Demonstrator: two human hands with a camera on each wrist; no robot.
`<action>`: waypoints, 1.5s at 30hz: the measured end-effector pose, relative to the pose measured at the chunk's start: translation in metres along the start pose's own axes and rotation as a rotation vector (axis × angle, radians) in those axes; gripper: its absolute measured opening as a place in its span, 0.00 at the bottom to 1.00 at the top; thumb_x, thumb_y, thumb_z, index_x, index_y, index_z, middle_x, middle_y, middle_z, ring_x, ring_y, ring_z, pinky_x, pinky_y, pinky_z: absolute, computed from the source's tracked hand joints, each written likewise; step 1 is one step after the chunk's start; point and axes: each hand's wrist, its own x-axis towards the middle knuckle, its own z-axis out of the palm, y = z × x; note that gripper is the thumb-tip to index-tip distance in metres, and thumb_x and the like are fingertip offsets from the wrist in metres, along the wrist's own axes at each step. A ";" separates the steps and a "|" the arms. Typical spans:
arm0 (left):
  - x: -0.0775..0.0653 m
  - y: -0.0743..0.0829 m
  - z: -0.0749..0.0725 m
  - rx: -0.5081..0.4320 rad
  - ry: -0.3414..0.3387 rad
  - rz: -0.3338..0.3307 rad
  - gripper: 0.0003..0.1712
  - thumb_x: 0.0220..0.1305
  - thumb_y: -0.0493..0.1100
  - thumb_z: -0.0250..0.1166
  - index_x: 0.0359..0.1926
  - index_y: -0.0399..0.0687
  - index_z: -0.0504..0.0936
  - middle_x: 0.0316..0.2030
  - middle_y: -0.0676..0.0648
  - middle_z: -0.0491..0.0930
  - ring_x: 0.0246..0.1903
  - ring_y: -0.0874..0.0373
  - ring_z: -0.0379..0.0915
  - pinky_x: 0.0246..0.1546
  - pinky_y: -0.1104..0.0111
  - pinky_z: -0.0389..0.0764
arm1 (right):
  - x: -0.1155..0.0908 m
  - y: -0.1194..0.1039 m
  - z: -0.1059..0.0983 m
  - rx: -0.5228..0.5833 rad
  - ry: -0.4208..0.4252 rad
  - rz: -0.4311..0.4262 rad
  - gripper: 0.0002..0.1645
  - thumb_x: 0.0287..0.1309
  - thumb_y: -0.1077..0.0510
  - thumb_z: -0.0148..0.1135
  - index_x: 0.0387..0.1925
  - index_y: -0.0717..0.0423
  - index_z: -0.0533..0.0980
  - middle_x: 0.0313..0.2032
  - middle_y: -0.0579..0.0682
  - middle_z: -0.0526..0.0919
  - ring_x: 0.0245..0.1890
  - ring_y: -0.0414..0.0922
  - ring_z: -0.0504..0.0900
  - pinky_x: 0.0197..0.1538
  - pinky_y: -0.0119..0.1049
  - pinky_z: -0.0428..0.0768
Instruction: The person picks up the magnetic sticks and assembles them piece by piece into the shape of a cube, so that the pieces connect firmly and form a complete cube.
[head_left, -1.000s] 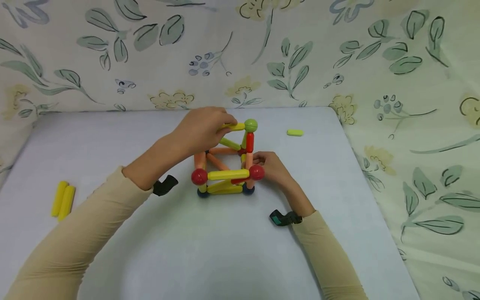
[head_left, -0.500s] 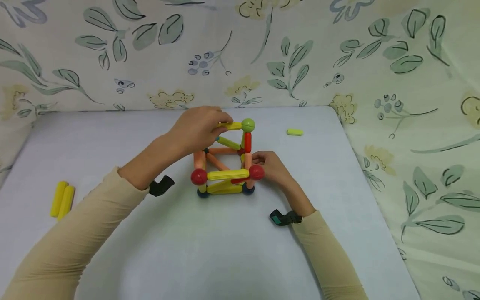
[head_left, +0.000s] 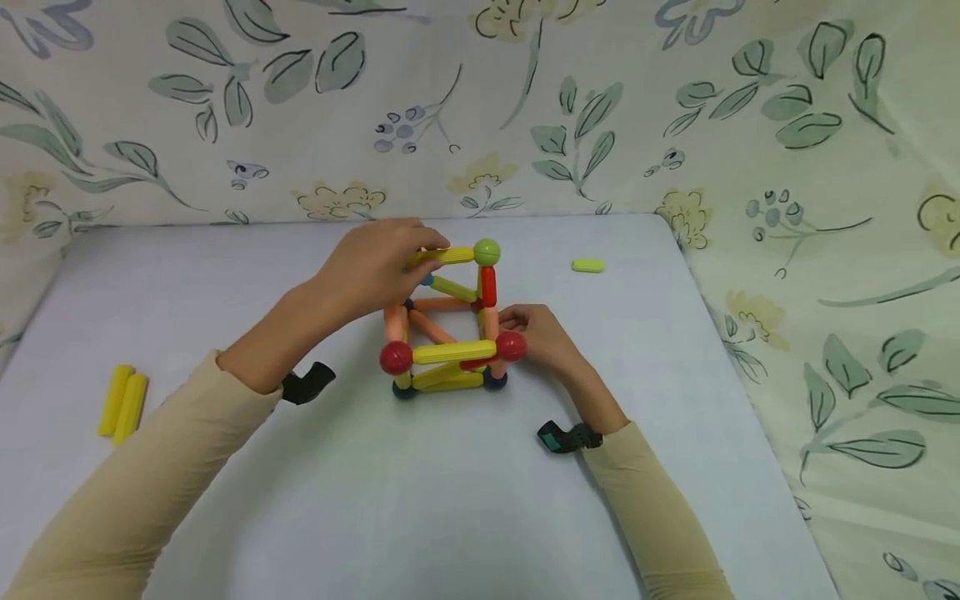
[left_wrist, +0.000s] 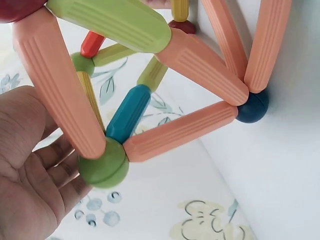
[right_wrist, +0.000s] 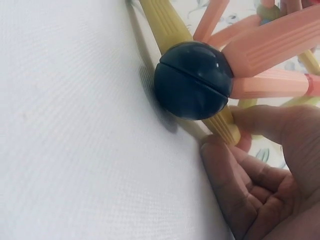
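Observation:
A frame of magnetic rods and balls stands on the white table (head_left: 465, 500). At its top, my left hand (head_left: 367, 265) pinches a yellow magnetic rod (head_left: 454, 256), which joins a light green ball (head_left: 487, 252). The left wrist view shows my left fingers behind a nearer green ball (left_wrist: 104, 165), where peach rods (left_wrist: 182, 131) and a blue piece (left_wrist: 128, 114) meet. Low on the frame's right side, my right hand (head_left: 542, 335) pinches a short yellow rod (right_wrist: 224, 129) beside a dark blue ball (right_wrist: 192, 80). Red balls (head_left: 512, 346) mark the frame's near corners.
Two yellow rods (head_left: 120, 404) lie side by side at the table's left, near my left sleeve. One short yellow-green rod (head_left: 588, 265) lies at the back right. Flower-patterned cloth (head_left: 480, 108) rises behind the table.
My left hand has shifted left, and the top yellow rod with its light green ball has moved left too. My right hand has stayed almost still at the lower right of the frame.

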 end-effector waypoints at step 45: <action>-0.115 -0.086 0.090 -0.442 0.140 -0.379 0.24 0.80 0.49 0.61 0.66 0.38 0.81 0.56 0.36 0.86 0.49 0.42 0.84 0.46 0.52 0.87 | -0.005 -0.007 0.004 -0.023 -0.007 0.024 0.37 0.43 0.56 0.86 0.55 0.64 0.82 0.41 0.56 0.90 0.40 0.50 0.84 0.44 0.39 0.83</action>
